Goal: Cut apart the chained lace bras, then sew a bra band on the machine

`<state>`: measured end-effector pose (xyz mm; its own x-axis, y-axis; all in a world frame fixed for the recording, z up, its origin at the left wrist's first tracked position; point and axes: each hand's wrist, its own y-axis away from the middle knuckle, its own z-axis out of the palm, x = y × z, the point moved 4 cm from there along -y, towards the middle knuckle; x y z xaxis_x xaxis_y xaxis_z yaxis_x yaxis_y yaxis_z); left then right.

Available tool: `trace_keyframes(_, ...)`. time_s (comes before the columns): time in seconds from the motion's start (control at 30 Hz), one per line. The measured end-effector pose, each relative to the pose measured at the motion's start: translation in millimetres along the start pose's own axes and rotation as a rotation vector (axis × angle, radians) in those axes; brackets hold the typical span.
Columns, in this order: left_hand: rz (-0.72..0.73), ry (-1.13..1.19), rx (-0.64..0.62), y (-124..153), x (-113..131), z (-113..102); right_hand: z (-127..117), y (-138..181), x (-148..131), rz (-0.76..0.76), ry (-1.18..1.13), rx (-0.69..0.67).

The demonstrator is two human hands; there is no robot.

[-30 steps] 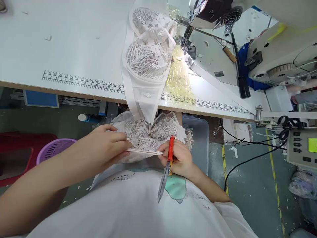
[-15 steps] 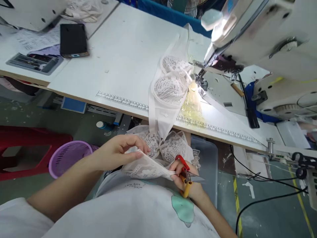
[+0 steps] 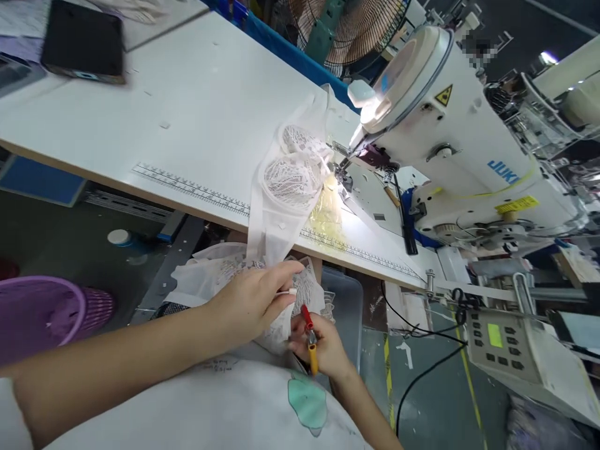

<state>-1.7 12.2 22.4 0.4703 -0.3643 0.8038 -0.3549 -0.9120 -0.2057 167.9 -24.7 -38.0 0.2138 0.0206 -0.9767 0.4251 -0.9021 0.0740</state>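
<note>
Two bare hands work just below the front edge of the white bench (image 3: 140,112). The left hand (image 3: 250,303) has its fingers pinched narrow on a thin edge of the white lace garment (image 3: 220,275), which lies bunched in the person's lap. Just beside it, the right hand (image 3: 323,350) has its fingers closed around small red-and-yellow-handled snips (image 3: 309,334), held close against the lace. A second white lace bra (image 3: 290,178) lies on the bench and hangs over its edge, with its far end at the needle of the white sewing machine (image 3: 459,137). A purple plastic basket (image 3: 42,312) stands on the floor at the left.
</note>
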Motion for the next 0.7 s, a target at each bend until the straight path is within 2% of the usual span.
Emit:
trace_keyframes(0.1, 0.057, -0.093, -0.02, 1.2, 5.0, 11.6, -15.8, -6.4, -12.9, -0.03, -0.033, 0.059)
trace_keyframes(0.2, 0.086, -0.152, -0.099, 0.7, 10.1, 20.1, -26.5, -16.3, -27.6, -0.074, -0.076, 0.111)
trace_keyframes(0.4, 0.065, -0.114, -0.239, -3.3, 14.1, 27.4, -23.9, -31.4, -45.7, -0.112, -0.023, 0.05)
trace_keyframes(0.53, -0.04, -0.042, -0.28, -7.1, 11.7, 24.6, -20.6, -32.3, -46.9, -0.142, -0.034, 0.085)
trace_keyframes(0.7, -0.285, 0.114, -0.348, -8.7, -0.4, 23.4, -19.6, -26.9, -48.5, -0.203, 0.044, 0.242)
